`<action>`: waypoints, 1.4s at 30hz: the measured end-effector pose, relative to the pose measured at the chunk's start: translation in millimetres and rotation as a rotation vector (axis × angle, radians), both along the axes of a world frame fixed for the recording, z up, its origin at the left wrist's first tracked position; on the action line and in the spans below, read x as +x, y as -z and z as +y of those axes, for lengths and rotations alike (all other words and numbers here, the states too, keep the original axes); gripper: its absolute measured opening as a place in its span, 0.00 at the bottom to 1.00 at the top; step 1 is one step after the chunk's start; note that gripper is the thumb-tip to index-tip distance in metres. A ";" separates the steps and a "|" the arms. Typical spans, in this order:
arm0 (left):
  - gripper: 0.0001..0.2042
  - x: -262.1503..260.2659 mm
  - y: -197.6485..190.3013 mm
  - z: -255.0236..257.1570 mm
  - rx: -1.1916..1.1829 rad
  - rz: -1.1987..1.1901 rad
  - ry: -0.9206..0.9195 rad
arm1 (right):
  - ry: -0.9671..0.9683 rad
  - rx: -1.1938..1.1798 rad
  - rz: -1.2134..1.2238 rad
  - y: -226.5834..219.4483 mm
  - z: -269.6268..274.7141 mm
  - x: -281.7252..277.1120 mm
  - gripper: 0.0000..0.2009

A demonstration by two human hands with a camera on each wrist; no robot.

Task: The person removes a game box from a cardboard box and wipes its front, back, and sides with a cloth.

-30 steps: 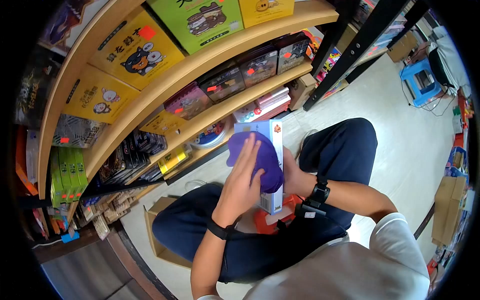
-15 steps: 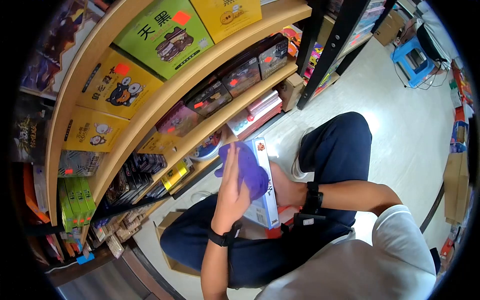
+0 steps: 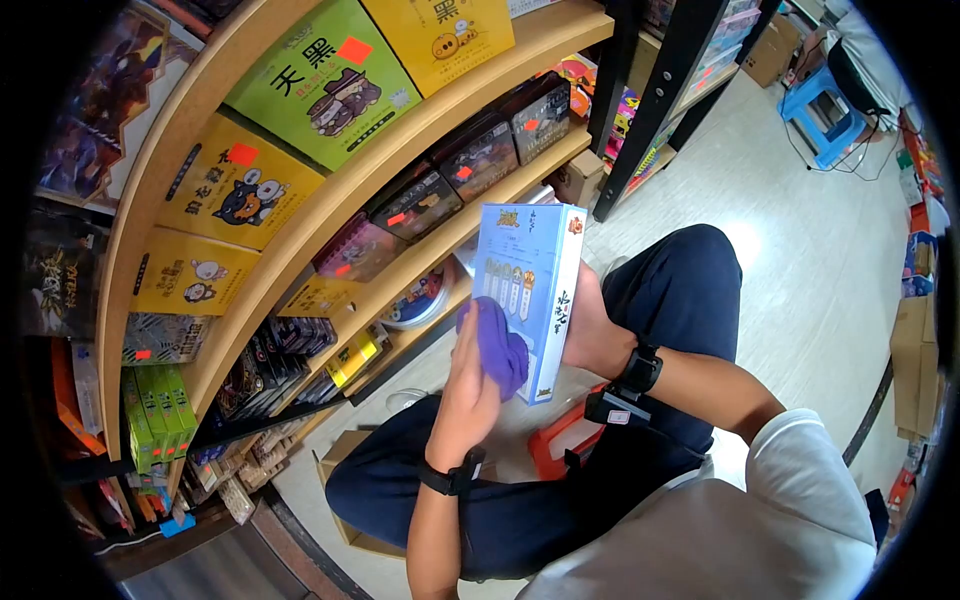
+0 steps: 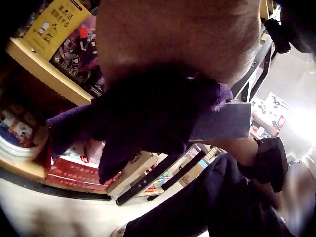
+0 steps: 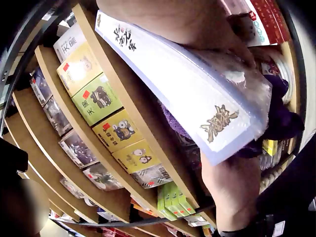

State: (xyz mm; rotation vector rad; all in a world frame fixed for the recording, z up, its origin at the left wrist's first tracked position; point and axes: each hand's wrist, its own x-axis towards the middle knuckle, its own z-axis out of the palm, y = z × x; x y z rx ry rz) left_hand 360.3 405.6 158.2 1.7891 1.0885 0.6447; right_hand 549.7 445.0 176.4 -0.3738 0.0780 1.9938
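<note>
A light-blue boxed game [image 3: 525, 250] stands tilted before the person's chest, its white side marked with dark brush lettering. The right hand [image 3: 592, 330] grips it from the right, fingers partly hidden behind it. Against the lower left of its printed face, the left hand [image 3: 466, 400] holds a bunched purple cloth [image 3: 503, 350]. In the left wrist view, the cloth [image 4: 69, 123] hangs dark below the palm and overlaps the box [image 4: 224, 121]. The right wrist view shows the box's long white side [image 5: 168, 69] close up, with clear wrap shining near one end.
Curved wooden shelves [image 3: 420, 110] with yellow, green and dark game boxes rise on the left. A red-framed item [image 3: 550, 445] lies between the crossed legs. An open cardboard box [image 3: 340, 490] is beside the left knee. A blue stool [image 3: 822, 115] stands far right.
The box has risen and turned so that more of its printed face shows. The left hand and cloth have shifted from the upper part of the face to its lower left.
</note>
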 end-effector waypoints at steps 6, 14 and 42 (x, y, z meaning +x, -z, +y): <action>0.33 2.7 -8.5 -2.9 -0.061 0.008 0.069 | -0.042 -0.063 -0.075 12.6 -8.4 -4.2 0.32; 0.35 -0.9 -6.0 -2.4 -0.048 0.027 0.038 | -0.166 -0.111 -0.238 45.0 -30.8 -19.5 0.27; 0.36 5.4 -40.6 1.7 0.134 0.065 0.061 | -0.129 -0.078 -0.084 3.1 -14.5 -7.0 0.27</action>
